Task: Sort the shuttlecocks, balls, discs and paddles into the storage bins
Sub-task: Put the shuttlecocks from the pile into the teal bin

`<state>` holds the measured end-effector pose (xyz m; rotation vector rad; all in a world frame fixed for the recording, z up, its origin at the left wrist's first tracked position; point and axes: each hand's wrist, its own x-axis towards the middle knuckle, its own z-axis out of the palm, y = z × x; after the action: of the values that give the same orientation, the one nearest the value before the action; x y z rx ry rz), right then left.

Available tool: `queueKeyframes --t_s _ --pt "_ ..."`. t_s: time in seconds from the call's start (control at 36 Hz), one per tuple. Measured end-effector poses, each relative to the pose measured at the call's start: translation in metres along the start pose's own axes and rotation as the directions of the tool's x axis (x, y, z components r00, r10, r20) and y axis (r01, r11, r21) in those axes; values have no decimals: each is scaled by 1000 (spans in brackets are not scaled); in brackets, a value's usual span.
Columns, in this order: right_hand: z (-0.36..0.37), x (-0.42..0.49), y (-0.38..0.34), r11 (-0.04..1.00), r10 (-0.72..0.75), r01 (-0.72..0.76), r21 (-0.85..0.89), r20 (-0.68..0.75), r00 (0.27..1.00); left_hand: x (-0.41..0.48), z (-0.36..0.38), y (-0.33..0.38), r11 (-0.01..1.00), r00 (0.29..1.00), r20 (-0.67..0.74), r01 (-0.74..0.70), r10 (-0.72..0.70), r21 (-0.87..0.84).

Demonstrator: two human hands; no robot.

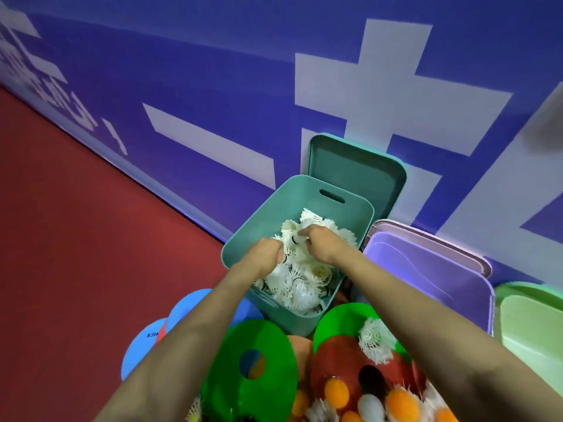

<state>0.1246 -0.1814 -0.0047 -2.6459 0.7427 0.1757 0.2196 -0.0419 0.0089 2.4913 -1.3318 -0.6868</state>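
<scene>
White shuttlecocks (301, 284) lie piled in the teal bin (253, 231) by the blue wall (213, 86). Both hands are inside it. The left hand (265, 254) and the right hand (320, 242) each curl their fingers round shuttlecocks at the top of the pile.

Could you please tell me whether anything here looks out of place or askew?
A loose shuttlecock lies on a green disc outside the teal bin that holds the others. The teal lid leans upright against the wall behind the bin. Nothing looks damaged.
</scene>
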Motion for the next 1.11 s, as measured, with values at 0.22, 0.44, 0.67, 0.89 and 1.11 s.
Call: queueKeyframes --t_s 0.22,0.44,0.67,0.89,1.11 --pt "7 -5 -7 1000 25 -19 -23 309 951 -11 2 -3 995 987 150 38 -52 93" --pt "-29 -58 -13 996 -67 69 49 -40 997 -43 -5 25 985 1000 -30 13 -8 170" --pt "-42 -177 17 957 3 105 270 -370 929 -104 31 88 965 928 -274 -224 253 134" --pt "-9 -238 66 946 190 -94 311 -295 936 -136 85 117 906 904 -61 -420 423 49" --pt "31 -223 71 960 259 -266 90 84 962 -109 130 130 974 955 248 -196 164 110"
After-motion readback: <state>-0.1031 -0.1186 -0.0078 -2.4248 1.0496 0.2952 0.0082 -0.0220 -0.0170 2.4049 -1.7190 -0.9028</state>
